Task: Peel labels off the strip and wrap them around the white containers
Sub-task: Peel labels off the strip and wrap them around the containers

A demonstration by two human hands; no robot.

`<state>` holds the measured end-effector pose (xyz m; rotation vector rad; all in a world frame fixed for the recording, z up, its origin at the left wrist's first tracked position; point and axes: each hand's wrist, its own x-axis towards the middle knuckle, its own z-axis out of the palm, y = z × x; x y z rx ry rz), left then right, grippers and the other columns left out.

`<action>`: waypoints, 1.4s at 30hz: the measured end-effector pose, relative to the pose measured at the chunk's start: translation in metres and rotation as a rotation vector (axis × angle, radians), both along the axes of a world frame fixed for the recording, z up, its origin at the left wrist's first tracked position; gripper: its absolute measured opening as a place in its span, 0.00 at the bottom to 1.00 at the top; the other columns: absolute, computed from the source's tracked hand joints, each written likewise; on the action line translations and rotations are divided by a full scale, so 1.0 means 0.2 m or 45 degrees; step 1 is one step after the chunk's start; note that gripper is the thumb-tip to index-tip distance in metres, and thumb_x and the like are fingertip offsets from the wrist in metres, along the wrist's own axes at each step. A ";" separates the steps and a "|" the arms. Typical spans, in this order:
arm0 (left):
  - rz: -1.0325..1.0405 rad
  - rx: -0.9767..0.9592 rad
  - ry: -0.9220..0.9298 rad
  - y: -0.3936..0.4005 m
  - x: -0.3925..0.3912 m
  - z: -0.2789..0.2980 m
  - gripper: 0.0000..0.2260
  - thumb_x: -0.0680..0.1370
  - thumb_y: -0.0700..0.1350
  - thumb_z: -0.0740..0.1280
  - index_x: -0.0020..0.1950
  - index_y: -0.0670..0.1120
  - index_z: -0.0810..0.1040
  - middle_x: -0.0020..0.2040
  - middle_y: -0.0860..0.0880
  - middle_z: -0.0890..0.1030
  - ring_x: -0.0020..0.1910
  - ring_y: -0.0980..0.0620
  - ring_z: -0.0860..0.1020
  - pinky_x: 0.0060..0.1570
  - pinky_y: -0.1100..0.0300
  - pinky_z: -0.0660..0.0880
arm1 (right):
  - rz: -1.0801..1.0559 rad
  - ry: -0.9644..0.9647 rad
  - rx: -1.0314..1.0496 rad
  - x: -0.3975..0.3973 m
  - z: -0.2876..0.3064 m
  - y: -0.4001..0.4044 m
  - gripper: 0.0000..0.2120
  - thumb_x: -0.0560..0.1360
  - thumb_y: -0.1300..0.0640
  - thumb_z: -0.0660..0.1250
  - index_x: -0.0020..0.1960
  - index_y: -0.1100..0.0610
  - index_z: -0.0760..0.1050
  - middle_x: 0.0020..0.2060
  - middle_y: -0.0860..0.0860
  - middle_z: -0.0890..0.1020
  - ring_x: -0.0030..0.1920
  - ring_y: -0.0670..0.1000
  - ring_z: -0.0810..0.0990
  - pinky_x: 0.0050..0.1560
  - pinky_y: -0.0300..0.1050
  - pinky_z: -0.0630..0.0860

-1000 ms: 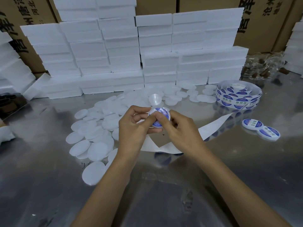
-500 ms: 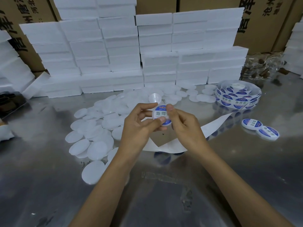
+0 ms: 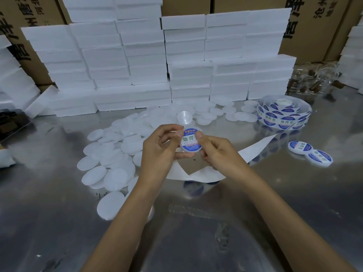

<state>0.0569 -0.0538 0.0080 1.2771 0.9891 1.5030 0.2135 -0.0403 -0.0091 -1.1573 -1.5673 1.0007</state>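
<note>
A: Nearest to camera?
B: Two bare forearms coming up from the bottom edge over a shiny metal table (image 3: 59,222). Left hand (image 3: 157,150) and right hand (image 3: 218,152) meet mid-frame, above the table.

A: Hand states?
B: Both pinching one round white container (image 3: 190,141), held between them with its face tilted up toward the camera. Left thumb on its upper left rim, left fingers curled under it. Right thumb on its right side, on top of the label (image 3: 189,138); right fingers tucked below.

A: Label?
B: Blue and white, round, with printed characters, lying on the container's face. Can't tell if it's fully stuck down.

A: Just below the hands?
B: Bare white backing strip (image 3: 198,176) lies folded on the table and runs right and back to the label roll (image 3: 283,114), which is loosely coiled.

A: Done pieces?
B: Two labelled containers (image 3: 309,153) right of the strip, touching each other.

A: Left side?
B: Pile of unlabelled white containers (image 3: 117,152), overlapping, spreading back toward the wall.

A: Far end?
B: Stacked white foam boxes (image 3: 137,55), cardboard cartons (image 3: 314,26) behind them. Clear packets (image 3: 312,79) far right, contents unclear.
</note>
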 end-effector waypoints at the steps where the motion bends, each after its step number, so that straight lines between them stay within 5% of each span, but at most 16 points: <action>1: -0.015 0.005 0.011 0.00 0.00 0.00 0.06 0.80 0.40 0.68 0.55 0.45 0.82 0.50 0.48 0.86 0.47 0.49 0.86 0.39 0.60 0.82 | -0.007 -0.041 -0.027 0.02 0.01 0.00 0.21 0.82 0.46 0.59 0.35 0.56 0.74 0.21 0.41 0.71 0.22 0.39 0.69 0.25 0.28 0.65; 3: -0.043 -0.022 0.011 0.01 0.01 -0.01 0.09 0.81 0.39 0.68 0.59 0.47 0.81 0.54 0.46 0.84 0.50 0.49 0.85 0.42 0.61 0.82 | -0.206 -0.039 -0.085 0.08 0.02 0.04 0.22 0.82 0.44 0.60 0.34 0.55 0.75 0.22 0.42 0.73 0.21 0.39 0.69 0.23 0.29 0.63; 8: 0.004 -0.127 -0.079 0.03 0.01 -0.02 0.10 0.79 0.36 0.69 0.57 0.46 0.82 0.55 0.43 0.83 0.50 0.46 0.85 0.45 0.56 0.83 | -0.867 0.946 -0.473 0.37 -0.01 0.14 0.20 0.84 0.45 0.55 0.39 0.53 0.72 0.31 0.47 0.74 0.24 0.44 0.65 0.21 0.34 0.60; 13: 0.033 -0.160 -0.105 0.05 -0.03 -0.03 0.10 0.80 0.31 0.63 0.53 0.41 0.82 0.47 0.42 0.85 0.47 0.43 0.85 0.44 0.56 0.83 | -0.975 1.543 -0.533 0.56 -0.06 0.12 0.15 0.84 0.58 0.49 0.43 0.58 0.70 0.35 0.51 0.73 0.26 0.44 0.65 0.21 0.34 0.64; 16: 0.035 -0.199 -0.158 0.06 -0.04 -0.03 0.11 0.79 0.29 0.61 0.51 0.39 0.82 0.45 0.40 0.84 0.45 0.43 0.85 0.43 0.57 0.82 | -0.977 1.616 -0.513 0.57 -0.06 0.12 0.16 0.84 0.56 0.50 0.43 0.59 0.70 0.36 0.51 0.74 0.28 0.45 0.65 0.24 0.34 0.65; 19: 0.062 -0.217 -0.185 0.07 -0.05 -0.04 0.12 0.79 0.29 0.61 0.50 0.39 0.82 0.44 0.40 0.84 0.44 0.46 0.84 0.44 0.59 0.82 | -0.989 1.337 -0.494 0.52 -0.06 0.12 0.12 0.82 0.58 0.57 0.44 0.59 0.74 0.35 0.51 0.76 0.27 0.45 0.66 0.23 0.35 0.66; 22: 0.088 -0.226 -0.174 0.08 -0.07 -0.06 0.12 0.78 0.29 0.61 0.50 0.40 0.83 0.43 0.43 0.85 0.43 0.47 0.84 0.45 0.60 0.82 | -0.959 0.640 -0.241 0.41 -0.06 0.16 0.07 0.78 0.61 0.63 0.48 0.57 0.79 0.34 0.51 0.81 0.26 0.46 0.73 0.26 0.36 0.73; 24: 0.096 -0.228 -0.176 0.10 -0.08 -0.08 0.12 0.78 0.29 0.61 0.49 0.41 0.83 0.43 0.44 0.85 0.43 0.48 0.84 0.44 0.60 0.81 | -0.745 0.211 -0.100 0.28 -0.05 0.22 0.06 0.77 0.62 0.64 0.51 0.54 0.78 0.40 0.51 0.83 0.36 0.49 0.79 0.35 0.40 0.77; 28: 0.092 -0.292 -0.191 0.13 -0.11 -0.10 0.13 0.78 0.29 0.62 0.48 0.42 0.83 0.43 0.43 0.85 0.43 0.46 0.83 0.45 0.57 0.81 | -0.350 -0.471 -0.158 0.07 -0.09 0.43 0.24 0.73 0.51 0.72 0.66 0.52 0.68 0.58 0.50 0.76 0.54 0.50 0.75 0.51 0.41 0.70; 31: 0.079 -0.347 -0.224 0.15 -0.13 -0.12 0.12 0.78 0.30 0.62 0.49 0.42 0.83 0.44 0.42 0.85 0.44 0.45 0.83 0.48 0.54 0.81 | -0.332 -0.642 -0.106 -0.04 -0.14 0.55 0.34 0.71 0.45 0.73 0.71 0.53 0.63 0.64 0.53 0.74 0.62 0.56 0.74 0.59 0.48 0.71; 34: 0.071 -0.390 -0.246 0.16 -0.15 -0.12 0.11 0.79 0.31 0.62 0.50 0.42 0.83 0.44 0.42 0.85 0.43 0.45 0.84 0.51 0.52 0.81 | -0.410 -0.733 -0.048 -0.09 -0.19 0.61 0.28 0.72 0.48 0.72 0.68 0.52 0.65 0.61 0.50 0.76 0.62 0.56 0.74 0.64 0.51 0.69; 38: 0.054 -0.429 -0.251 0.17 -0.16 -0.11 0.10 0.80 0.33 0.62 0.52 0.42 0.82 0.46 0.41 0.85 0.43 0.46 0.85 0.50 0.53 0.83 | -0.420 -0.538 0.038 -0.08 -0.20 0.59 0.11 0.72 0.59 0.68 0.52 0.49 0.72 0.45 0.46 0.79 0.46 0.49 0.77 0.52 0.47 0.76; 42: 0.066 -0.443 -0.273 0.16 -0.16 -0.10 0.09 0.80 0.33 0.62 0.54 0.42 0.81 0.47 0.40 0.85 0.43 0.45 0.85 0.45 0.56 0.84 | -0.410 -0.649 0.223 -0.05 -0.19 0.49 0.05 0.75 0.56 0.66 0.46 0.46 0.75 0.39 0.41 0.78 0.40 0.43 0.76 0.41 0.42 0.73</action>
